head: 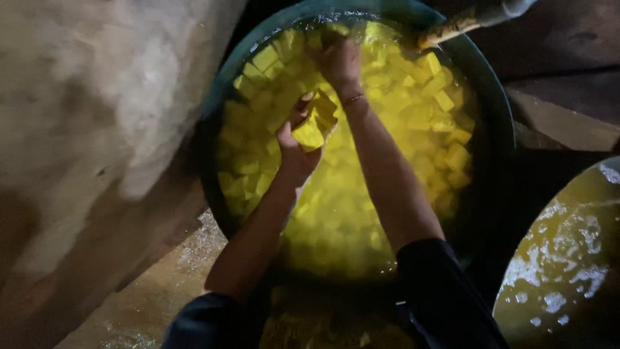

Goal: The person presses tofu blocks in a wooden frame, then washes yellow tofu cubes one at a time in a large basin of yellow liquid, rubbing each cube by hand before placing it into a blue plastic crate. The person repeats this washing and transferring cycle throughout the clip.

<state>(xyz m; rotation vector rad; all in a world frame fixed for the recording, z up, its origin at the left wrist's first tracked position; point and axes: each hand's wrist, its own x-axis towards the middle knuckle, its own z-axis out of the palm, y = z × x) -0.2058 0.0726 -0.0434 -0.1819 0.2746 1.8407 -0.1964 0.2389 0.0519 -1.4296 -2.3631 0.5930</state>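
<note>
A big round dark green tub holds yellow liquid and several floating yellow cubes. My left hand is raised over the middle of the tub and grips a stack of yellow cubes. My right hand reaches farther in, toward the far rim, with its fingers down among the cubes; what it holds is hidden. A thin bracelet sits on that wrist. Both arms wear dark sleeves pushed up to the elbow.
A pale rough wall rises close on the left. Wet ground lies below it. A second tub of murky yellow-brown liquid stands at the lower right. A pipe ends at the far rim of the green tub.
</note>
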